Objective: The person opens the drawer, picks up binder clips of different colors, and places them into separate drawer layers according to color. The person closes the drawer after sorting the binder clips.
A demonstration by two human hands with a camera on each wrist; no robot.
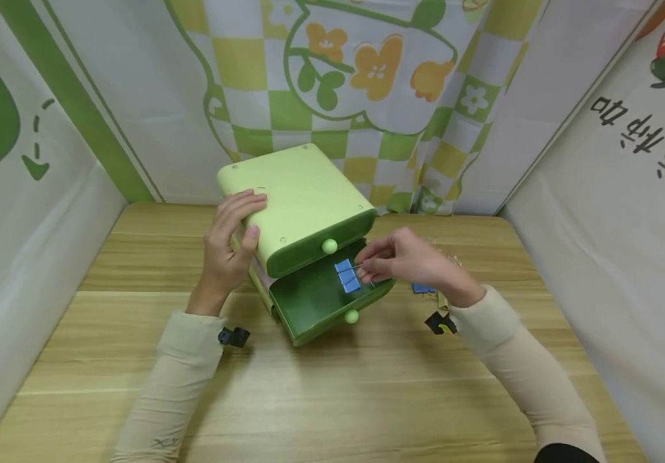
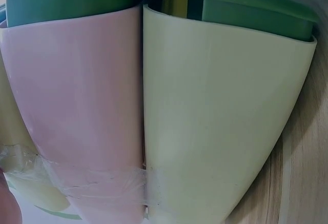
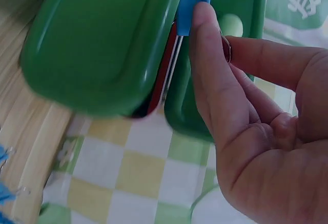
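Observation:
A light green drawer cabinet (image 1: 298,199) stands turned at an angle on the table. One dark green drawer (image 1: 309,296) below its top one is pulled out. My left hand (image 1: 228,241) rests on the cabinet's top near the left edge, fingers laid over it. Over the pulled-out drawer, my right hand (image 1: 399,257) pinches a blue binder clip (image 1: 347,276) by its wire handle. The right wrist view shows the same clip (image 3: 193,8) past the fingertips. Pink casing (image 2: 77,106) and cream casing (image 2: 220,106), joined by clear tape (image 2: 102,183), fill the left wrist view.
More blue binder clips (image 1: 423,289) and a yellow piece (image 1: 442,300) lie on the wooden table (image 1: 367,392), partly behind my right forearm. A checked curtain (image 1: 338,109) hangs behind the cabinet. Round knobs (image 1: 352,316) stick out from the drawer fronts.

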